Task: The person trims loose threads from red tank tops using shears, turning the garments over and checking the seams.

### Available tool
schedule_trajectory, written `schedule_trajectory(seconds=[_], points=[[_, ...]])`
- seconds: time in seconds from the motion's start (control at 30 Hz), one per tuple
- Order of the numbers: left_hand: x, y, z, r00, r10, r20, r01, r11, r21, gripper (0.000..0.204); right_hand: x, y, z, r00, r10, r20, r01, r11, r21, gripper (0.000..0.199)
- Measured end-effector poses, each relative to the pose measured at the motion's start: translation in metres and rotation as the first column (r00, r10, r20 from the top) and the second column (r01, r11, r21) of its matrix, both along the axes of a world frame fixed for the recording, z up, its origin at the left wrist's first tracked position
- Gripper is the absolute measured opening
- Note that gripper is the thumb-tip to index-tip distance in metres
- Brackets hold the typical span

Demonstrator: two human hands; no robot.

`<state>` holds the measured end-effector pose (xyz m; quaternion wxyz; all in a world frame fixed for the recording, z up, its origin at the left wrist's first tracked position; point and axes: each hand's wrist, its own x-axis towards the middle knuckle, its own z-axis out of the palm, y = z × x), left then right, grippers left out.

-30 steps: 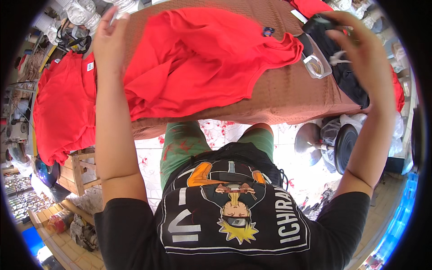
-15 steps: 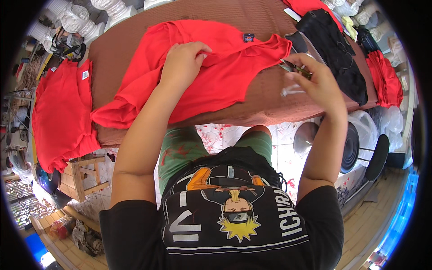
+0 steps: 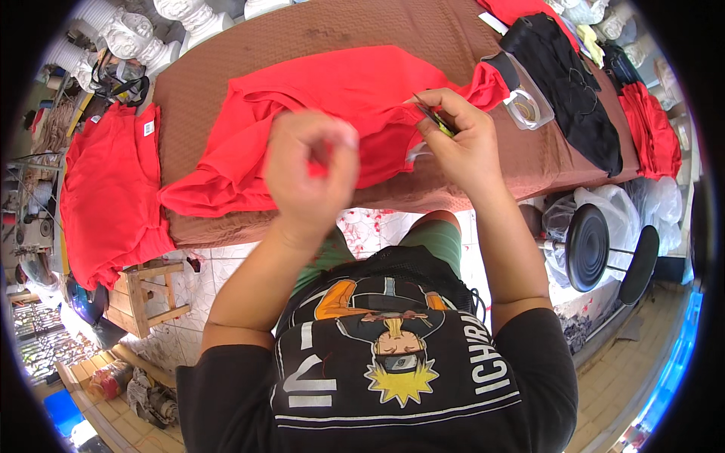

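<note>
A red garment (image 3: 332, 75) lies rumpled across the brown-covered table (image 3: 249, 45). Held in my right hand (image 3: 472, 147) is a pair of thread snips (image 3: 436, 121), with its blades pointing up and left over the garment's right part. Beside that hand hangs a small whitish strip (image 3: 415, 153); what it is attached to is hard to see. My left hand (image 3: 313, 162) hovers over the garment's near side, blurred, with its fingers curled and thumb and fingertip close together. Anything pinched there is too small or smeared to make out.
A clear tray with a white roll (image 3: 522, 108) and a black garment (image 3: 566, 90) lie at the right. Red garments are stacked at the left (image 3: 109, 189) and far right (image 3: 649, 128). A wooden stool (image 3: 143, 298) stands below left; white busts (image 3: 132, 34) line the back.
My right hand has moved left with the snips, onto the garment. My left hand has lifted off the cloth and come nearer to me. The garment's neck part has folded over, its label no longer showing.
</note>
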<state>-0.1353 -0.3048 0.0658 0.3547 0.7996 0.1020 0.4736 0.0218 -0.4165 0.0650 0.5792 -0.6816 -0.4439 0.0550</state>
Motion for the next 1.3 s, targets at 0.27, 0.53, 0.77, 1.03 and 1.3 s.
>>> schedule_trajectory(seconds=[0.27, 0.53, 0.77, 1.03, 1.3], points=[[0.040, -0.007, -0.005, 0.959, 0.078, 0.272, -0.107, 0.990, 0.093, 0.052, -0.037, -0.012, 0.039, 0.926, 0.142, 0.350, -0.150, 0.989, -0.002, 0.025], [0.021, 0.006, 0.022, 0.985, -0.128, 0.119, 0.096, 0.964, 0.247, 0.034, -0.034, -0.015, 0.037, 0.954, 0.000, 0.300, -0.022, 0.997, 0.070, 0.030], [0.011, 0.019, 0.033, 0.934, -0.272, 0.231, 0.336, 0.888, -0.312, 0.021, -0.014, -0.020, 0.023, 0.950, 0.227, -0.216, -0.239, 0.970, -0.031, 0.015], [0.003, 0.015, 0.010, 0.836, -0.534, 0.127, 0.416, 0.467, -0.780, 0.022, 0.005, -0.027, 0.024, 0.936, 0.093, -0.339, -0.056, 0.992, 0.116, 0.016], [0.004, 0.010, 0.015, 0.840, -0.543, -0.015, 0.339, 0.545, -0.767, 0.023, 0.007, -0.028, 0.022, 0.950, 0.072, -0.304, -0.048, 0.995, 0.085, 0.014]])
